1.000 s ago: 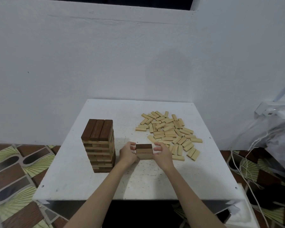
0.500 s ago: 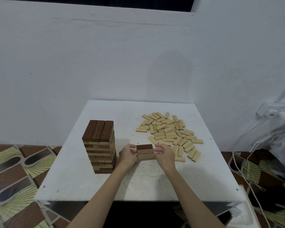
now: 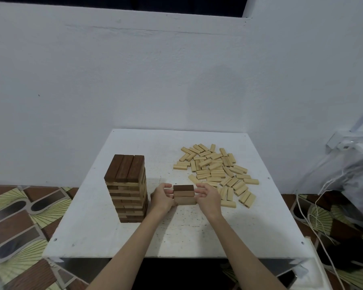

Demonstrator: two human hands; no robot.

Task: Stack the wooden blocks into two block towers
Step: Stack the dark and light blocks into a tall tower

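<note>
Head view: near the table's (image 3: 96,237) middle, the left hand (image 3: 162,198) and right hand (image 3: 208,197) flank a short stack (image 3: 184,194) of brown blocks, curled fingers touching its ends. Toward the left edge stands the tall tower (image 3: 127,187). Pale loose blocks (image 3: 215,170) lie scattered toward the right edge.

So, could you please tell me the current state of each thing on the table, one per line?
Tall tower: upright, standing alone, dark blocks on top.
Small stack: low, just started, held between both hands.
Loose light blocks: scattered flat, unstacked.
Left hand: fingers curled against the stack's left end.
Right hand: fingers curled against its right end.
</note>
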